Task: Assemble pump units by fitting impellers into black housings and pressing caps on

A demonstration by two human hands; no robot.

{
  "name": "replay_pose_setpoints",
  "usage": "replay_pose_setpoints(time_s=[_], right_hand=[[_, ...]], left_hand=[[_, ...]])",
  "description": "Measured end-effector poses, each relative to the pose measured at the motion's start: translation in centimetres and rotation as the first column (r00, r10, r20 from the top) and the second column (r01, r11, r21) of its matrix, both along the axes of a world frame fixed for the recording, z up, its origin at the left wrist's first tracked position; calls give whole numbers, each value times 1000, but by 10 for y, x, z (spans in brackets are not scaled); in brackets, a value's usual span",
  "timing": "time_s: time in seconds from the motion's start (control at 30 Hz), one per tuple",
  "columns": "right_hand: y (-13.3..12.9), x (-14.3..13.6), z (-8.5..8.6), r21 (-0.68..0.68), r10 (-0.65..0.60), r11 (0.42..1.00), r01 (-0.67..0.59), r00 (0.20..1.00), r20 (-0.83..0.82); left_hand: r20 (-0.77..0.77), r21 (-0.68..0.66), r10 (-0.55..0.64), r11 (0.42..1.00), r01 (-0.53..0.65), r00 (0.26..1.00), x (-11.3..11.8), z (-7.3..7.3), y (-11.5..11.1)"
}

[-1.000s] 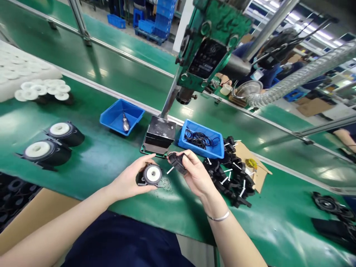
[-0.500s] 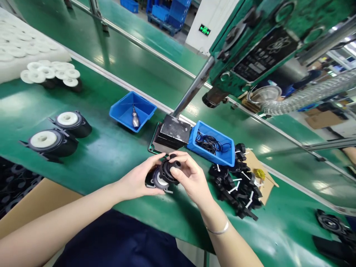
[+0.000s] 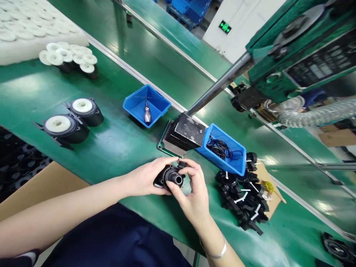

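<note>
My left hand wraps round a black cylindrical housing near the table's front edge. On its top sits a black round cover with a short tubular spout, the spout pointing up toward me. My right hand grips this cover at its rim, thumb on the near side and fingers on the far side. The white disc in the housing is hidden under the cover. Farther left stand two similar black housings with white discs on top.
Just beyond my hands is the black block at the base of a green press. Blue bins hold a screwdriver-like tool and black rings. Black parts with white pins lie right; white-topped pieces stand back left.
The black cover has come down onto the housing, hiding the white disc that showed before. The view has shifted, so the surroundings sit differently in the picture.
</note>
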State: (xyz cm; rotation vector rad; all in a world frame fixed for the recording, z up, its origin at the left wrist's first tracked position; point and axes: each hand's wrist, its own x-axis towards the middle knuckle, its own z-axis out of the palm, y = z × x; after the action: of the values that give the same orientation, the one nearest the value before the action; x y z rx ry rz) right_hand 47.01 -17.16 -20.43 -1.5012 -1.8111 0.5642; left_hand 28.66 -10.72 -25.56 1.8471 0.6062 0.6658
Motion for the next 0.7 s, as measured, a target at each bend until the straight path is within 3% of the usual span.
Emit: replay_pose_setpoints(time_s=[0.33,0.7], right_hand=[[-8,-2,-18,-47,-20,999,13,987,-160],[-10,-3,-30,26,-39,999,46,975,-217]], left_hand=[[32,30,-21,999,20,999,0,0,2],[116,94,-24,996,14,993,1,-2,2]])
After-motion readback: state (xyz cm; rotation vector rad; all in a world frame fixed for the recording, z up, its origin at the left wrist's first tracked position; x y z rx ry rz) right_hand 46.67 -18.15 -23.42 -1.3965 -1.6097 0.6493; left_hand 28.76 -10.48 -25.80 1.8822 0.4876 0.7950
